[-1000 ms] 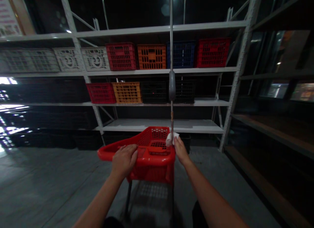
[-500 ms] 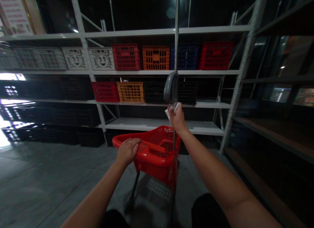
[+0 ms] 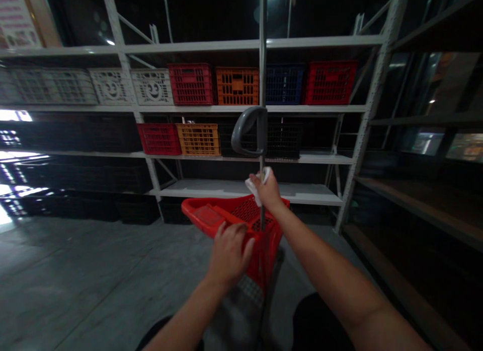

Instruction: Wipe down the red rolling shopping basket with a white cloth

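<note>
My right hand point(image 3: 268, 191) is closed around a white cloth point(image 3: 253, 192), which it presses against an upright metal pole point(image 3: 262, 54). A grey loop handle point(image 3: 241, 132) sticks out from the pole above that hand. The pole rises from a red plastic shopping cart point(image 3: 206, 216) with a perforated basket. My left hand point(image 3: 229, 254) is open, its fingers spread at the near rim of the cart. Whether the fingertips touch the rim I cannot tell.
A white metal rack point(image 3: 241, 109) stands behind the cart. It holds red crates point(image 3: 190, 84), an orange crate point(image 3: 237, 86), a blue crate point(image 3: 285, 84), a yellow crate point(image 3: 198, 139) and white crates point(image 3: 152, 86). Dark shelving point(image 3: 415, 200) lines the right side. Grey floor point(image 3: 94, 275) lies around.
The cart has turned, and its grey handle now points further left. My left hand has let go of the rim and moved right. My right hand has slid slightly down the pole with the cloth.
</note>
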Demonstrator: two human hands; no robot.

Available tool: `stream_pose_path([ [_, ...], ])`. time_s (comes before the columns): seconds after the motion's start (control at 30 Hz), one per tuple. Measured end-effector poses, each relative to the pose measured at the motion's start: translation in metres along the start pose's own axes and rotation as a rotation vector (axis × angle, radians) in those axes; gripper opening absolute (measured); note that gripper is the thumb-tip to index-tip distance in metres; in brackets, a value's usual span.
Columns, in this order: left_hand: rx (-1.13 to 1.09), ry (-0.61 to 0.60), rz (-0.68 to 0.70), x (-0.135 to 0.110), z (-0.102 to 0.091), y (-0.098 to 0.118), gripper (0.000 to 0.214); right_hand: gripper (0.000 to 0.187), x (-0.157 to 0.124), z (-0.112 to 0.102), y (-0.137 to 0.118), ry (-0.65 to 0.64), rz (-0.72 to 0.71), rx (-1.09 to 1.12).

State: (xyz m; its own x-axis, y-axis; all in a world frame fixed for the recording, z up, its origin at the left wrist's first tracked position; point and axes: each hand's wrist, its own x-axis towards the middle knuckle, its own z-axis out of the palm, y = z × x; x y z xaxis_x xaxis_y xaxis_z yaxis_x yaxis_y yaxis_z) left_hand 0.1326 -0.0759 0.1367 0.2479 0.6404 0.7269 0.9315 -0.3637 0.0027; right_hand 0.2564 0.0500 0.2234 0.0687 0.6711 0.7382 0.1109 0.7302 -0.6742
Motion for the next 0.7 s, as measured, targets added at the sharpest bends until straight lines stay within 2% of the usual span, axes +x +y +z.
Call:
stream_pose_path([
  [0.1, 0.068, -0.060, -0.045, 0.000, 0.015, 0.025, 0.037, 0.030, 0.042, 0.007, -0.031, 0.040, -0.123, 0.178],
  [0.17, 0.136, -0.075, -0.083, 0.001, 0.023, 0.023, 0.043, 0.031, 0.051, 0.013, -0.042, 0.060, -0.149, 0.220],
  [0.23, 0.175, -0.064, -0.085, 0.002, 0.027, 0.013, 0.046, 0.030, 0.043, 0.018, -0.044, 0.062, -0.125, 0.197],
  [0.33, 0.195, -0.047, -0.055, 0.002, 0.026, -0.006, 0.047, 0.029, 0.005, 0.024, -0.029, 0.012, -0.032, 0.103],
  [0.47, 0.215, -0.033, -0.022, 0.001, 0.024, -0.028, 0.047, 0.022, -0.061, 0.026, 0.006, -0.141, 0.073, 0.025],
  [0.57, 0.203, -0.029, 0.010, 0.000, 0.023, -0.039, 0.047, 0.022, -0.103, 0.029, 0.033, -0.194, 0.085, 0.021],
  [0.7, 0.172, -0.049, 0.040, -0.001, 0.020, -0.050, 0.047, 0.036, -0.141, 0.029, 0.062, -0.167, 0.036, -0.124],
])
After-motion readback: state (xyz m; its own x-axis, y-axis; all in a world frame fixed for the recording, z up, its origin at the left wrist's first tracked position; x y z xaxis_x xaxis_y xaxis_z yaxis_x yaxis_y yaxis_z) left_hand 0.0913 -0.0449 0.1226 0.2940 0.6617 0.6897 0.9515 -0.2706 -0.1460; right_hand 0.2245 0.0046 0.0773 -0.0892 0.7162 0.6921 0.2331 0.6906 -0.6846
